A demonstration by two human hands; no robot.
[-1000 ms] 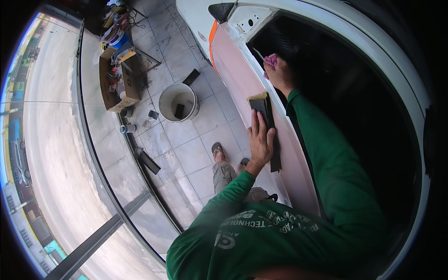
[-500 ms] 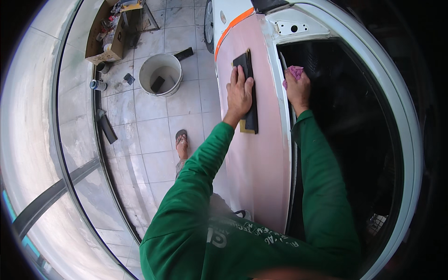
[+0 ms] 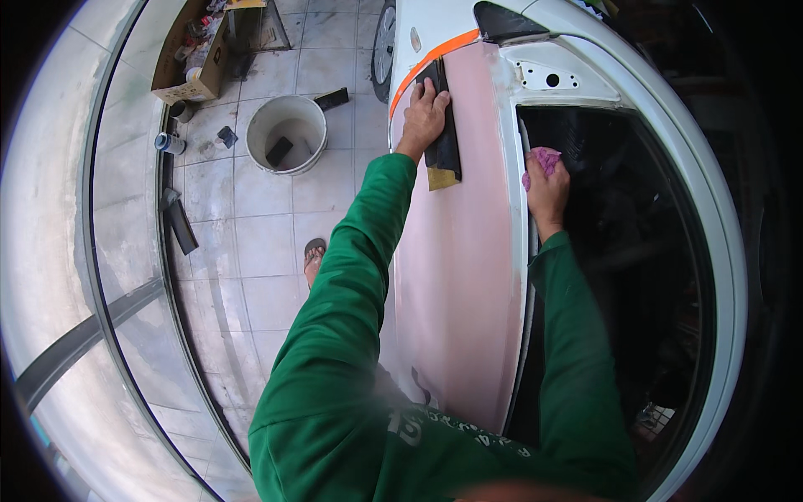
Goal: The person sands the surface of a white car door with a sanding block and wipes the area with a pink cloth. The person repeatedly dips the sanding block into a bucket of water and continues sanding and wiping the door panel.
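Observation:
My left hand [image 3: 424, 120] presses a long dark sanding block [image 3: 446, 155] flat against the pink-primed car door [image 3: 456, 276]. Its fingers curl over the block near the far end, and yellowish sandpaper [image 3: 444, 179] sticks out below the near end. Orange masking tape [image 3: 431, 57] borders the primed area just beyond the block. At the window opening's edge, my right hand [image 3: 548, 201] is closed around a crumpled pink cloth or sponge [image 3: 546, 159], which I cannot tell apart.
On the tiled floor to the left stands a white bucket [image 3: 253, 142] of cloudy water with a dark block in it. Around it are another dark block [image 3: 332, 99], a can [image 3: 170, 143] and a cardboard box [image 3: 205, 84]. A glass partition [image 3: 138, 201] runs along the left.
My left hand has slid the sanding block away from me along the door, up to the orange tape. The right hand keeps its hold at the window edge. The view has shifted slightly.

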